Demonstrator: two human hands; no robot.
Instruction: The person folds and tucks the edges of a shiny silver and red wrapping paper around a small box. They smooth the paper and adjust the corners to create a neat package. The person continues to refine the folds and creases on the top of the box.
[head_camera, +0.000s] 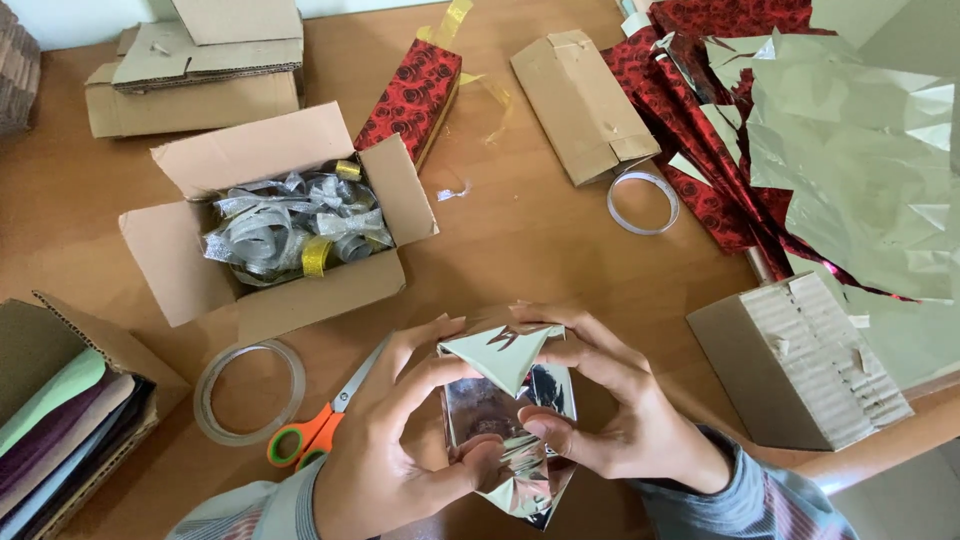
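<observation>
Head view showed the person's left hand (385, 440) and right hand (610, 410) both closed around a small box wrapped in silver foil (505, 420), held just above the near edge of the wooden table (520, 230). The fingers of each hand pressed a triangular end flap of the foil flat against the box, so I judge that the step in hand was the folding of the wrapping at one end. The next move would call for keeping that flap pinned with one hand while the other is freed for tape; a clear tape roll (250, 390) lay near the left hand, and orange-handled scissors (325, 420) lay just beside it. Behind these stood an open cardboard box (270, 230) full of silver and gold ribbon. A long box in red rose-pattern paper (415, 95) lay farther back, beside a flat brown cardboard package (580, 100). Sheets of red and silver foil paper (850, 150) covered the right side, with a corrugated cardboard block (800, 365) near the right hand.
</observation>
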